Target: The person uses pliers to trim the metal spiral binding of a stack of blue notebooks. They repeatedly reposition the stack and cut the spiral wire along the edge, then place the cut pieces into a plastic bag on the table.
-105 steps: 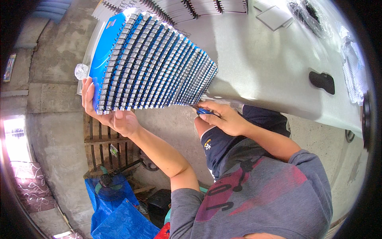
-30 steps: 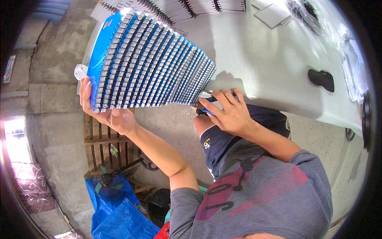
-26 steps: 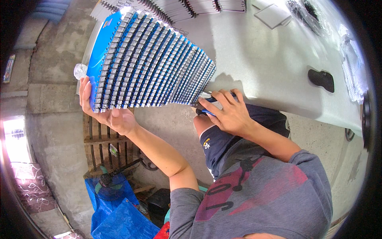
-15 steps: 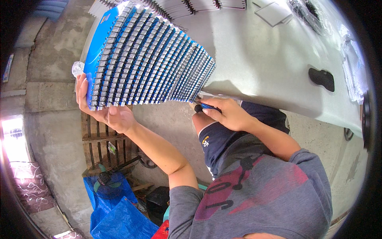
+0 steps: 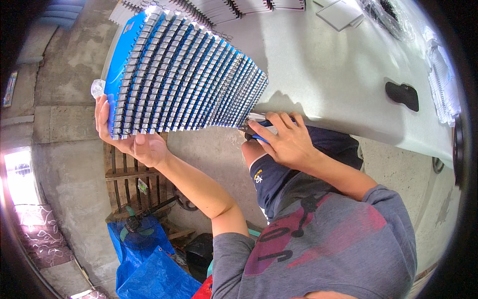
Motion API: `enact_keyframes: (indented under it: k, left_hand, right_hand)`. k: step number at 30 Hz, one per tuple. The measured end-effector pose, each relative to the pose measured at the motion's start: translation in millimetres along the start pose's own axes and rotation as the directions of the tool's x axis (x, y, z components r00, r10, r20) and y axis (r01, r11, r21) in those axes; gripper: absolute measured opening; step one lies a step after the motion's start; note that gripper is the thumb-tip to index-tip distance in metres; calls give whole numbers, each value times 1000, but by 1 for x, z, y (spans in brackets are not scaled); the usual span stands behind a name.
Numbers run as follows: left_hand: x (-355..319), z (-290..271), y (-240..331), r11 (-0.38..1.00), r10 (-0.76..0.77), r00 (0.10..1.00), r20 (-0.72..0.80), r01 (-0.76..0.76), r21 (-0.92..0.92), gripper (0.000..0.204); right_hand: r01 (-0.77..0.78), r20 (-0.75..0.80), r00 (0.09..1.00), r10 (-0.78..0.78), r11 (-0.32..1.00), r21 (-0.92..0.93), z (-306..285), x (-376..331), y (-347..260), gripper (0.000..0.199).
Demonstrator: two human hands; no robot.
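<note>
**Fanned notebooks held up at the table edge**

The left hand (image 5: 132, 139) is gripping the wide end of a fanned stack of blue spiral-bound notebooks (image 5: 184, 79), lifting it above the white table (image 5: 323, 74). The stack is tapering toward the right hand (image 5: 284, 142), which is lying just beside its narrow end, fingers curled around a small dark tool with a blue part (image 5: 254, 128). A black object (image 5: 402, 94) is resting well apart on the table.
</note>
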State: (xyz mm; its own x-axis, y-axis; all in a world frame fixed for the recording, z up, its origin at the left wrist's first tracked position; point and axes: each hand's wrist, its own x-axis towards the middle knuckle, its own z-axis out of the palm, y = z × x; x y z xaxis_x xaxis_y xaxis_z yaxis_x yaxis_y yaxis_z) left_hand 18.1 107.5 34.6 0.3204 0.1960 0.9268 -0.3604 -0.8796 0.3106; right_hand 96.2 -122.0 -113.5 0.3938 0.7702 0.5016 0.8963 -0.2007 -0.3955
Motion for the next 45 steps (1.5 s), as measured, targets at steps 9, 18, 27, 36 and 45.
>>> enact_keyframes:
  k: [9,18,27,36,45]
  left_hand:
    - [0,-2,-3,1000,25,1000,-17,-25,-3,66]
    - [-1,-1,-8,997,79,996,-51,-79,7,65]
    - [-1,-1,-4,999,36,998,-47,-36,-5,64]
    - [-1,0,-4,999,38,998,-44,-38,-8,64]
    - [-2,0,-2,1000,12,998,-64,-13,-6,64]
  right_hand:
    - [-20,69,997,16,998,62,4,4,0,42]
    - [-345,368,926,87,593,728,21,7,16,34]
    - [-81,101,993,68,989,126,8,-5,4,42]
    - [-19,42,999,18,1000,22,10,-6,1,46]
    - [24,-56,998,-26,999,-35,7,-2,3,47]
